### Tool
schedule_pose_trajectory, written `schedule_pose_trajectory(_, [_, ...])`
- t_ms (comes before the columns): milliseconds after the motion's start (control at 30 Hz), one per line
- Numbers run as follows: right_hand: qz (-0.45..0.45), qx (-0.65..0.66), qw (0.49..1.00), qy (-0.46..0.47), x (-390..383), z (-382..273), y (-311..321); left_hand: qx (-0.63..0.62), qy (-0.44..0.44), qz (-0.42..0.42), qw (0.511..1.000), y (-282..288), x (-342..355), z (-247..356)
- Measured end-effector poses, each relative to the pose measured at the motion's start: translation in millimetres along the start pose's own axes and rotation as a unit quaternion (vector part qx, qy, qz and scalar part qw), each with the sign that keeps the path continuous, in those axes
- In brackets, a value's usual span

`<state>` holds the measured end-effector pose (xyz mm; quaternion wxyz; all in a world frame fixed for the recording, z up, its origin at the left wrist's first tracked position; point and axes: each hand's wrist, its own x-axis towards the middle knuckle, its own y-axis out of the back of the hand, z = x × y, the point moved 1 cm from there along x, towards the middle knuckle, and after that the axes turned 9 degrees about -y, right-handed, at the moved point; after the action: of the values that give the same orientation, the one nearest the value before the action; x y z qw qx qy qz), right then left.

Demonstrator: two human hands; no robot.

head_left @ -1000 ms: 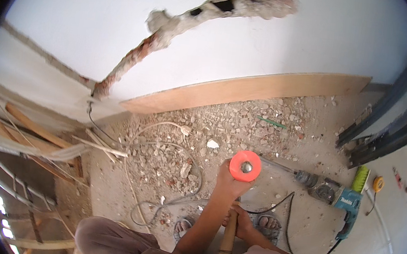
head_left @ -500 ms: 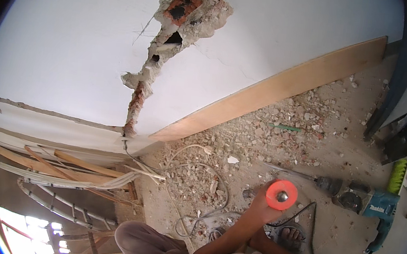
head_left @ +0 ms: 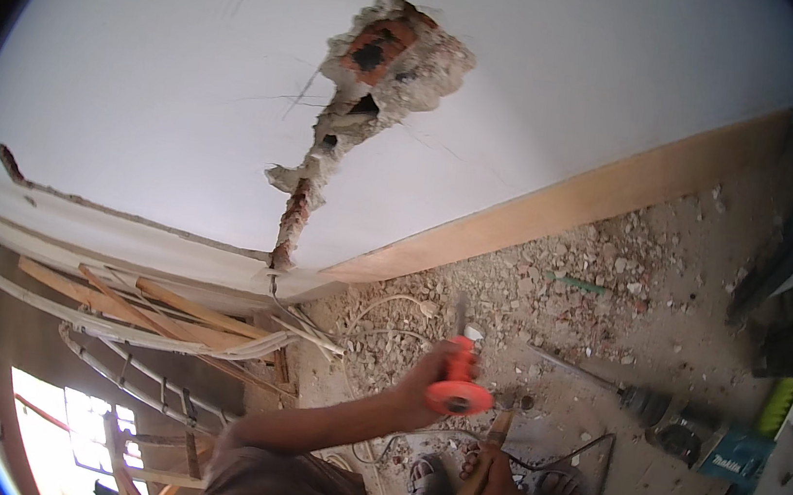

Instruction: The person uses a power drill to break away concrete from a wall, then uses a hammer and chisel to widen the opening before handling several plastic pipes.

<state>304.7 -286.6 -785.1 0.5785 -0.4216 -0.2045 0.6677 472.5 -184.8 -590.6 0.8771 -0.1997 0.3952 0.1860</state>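
An orange-sleeved chisel (head_left: 461,364) with a round hand guard is in my left hand (head_left: 434,367), its fingers wrapped round the sleeve. Its dark steel end points away from me, above the rubble and not touching the wall. Lower down, between my feet, my right hand (head_left: 481,464) is closed on a wooden handle (head_left: 499,431), seemingly that of a hammer whose dark head rests on the floor. A jagged broken hole (head_left: 408,58) in the white wall shows red brick and narrows into a channel running down to floor level.
A teal hammer drill (head_left: 730,454) lies at right, its long bit pointing left and its black cord (head_left: 608,472) looping near my foot. Broken rubble (head_left: 601,256) covers the floor along a wooden board (head_left: 558,202). A pale cable (head_left: 400,299) and timber strips (head_left: 203,318) are at left.
My left hand has moved left with the chisel, which has tilted from end-on to pointing away. My right hand and the wooden handle have come into clearer view.
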Motion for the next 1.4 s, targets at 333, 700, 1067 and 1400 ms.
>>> schedule_pose_trajectory(333, [0.079,-0.075,0.993,0.05,-2,0,-6,0.083,-0.227,0.034,0.97,17,-78,132])
schedule_pose_trajectory(700, [0.171,-0.184,0.949,0.191,-15,9,-12,-0.101,-0.261,-0.161,0.946,-10,-71,152])
schedule_pose_trajectory(1067, [0.092,-0.459,0.749,0.47,-101,11,-131,-0.223,-0.244,-0.292,0.897,-35,-36,172])
schedule_pose_trajectory(1400, [-0.064,-0.594,0.421,0.682,-156,19,-271,-0.242,-0.245,-0.368,0.864,-52,-30,170])
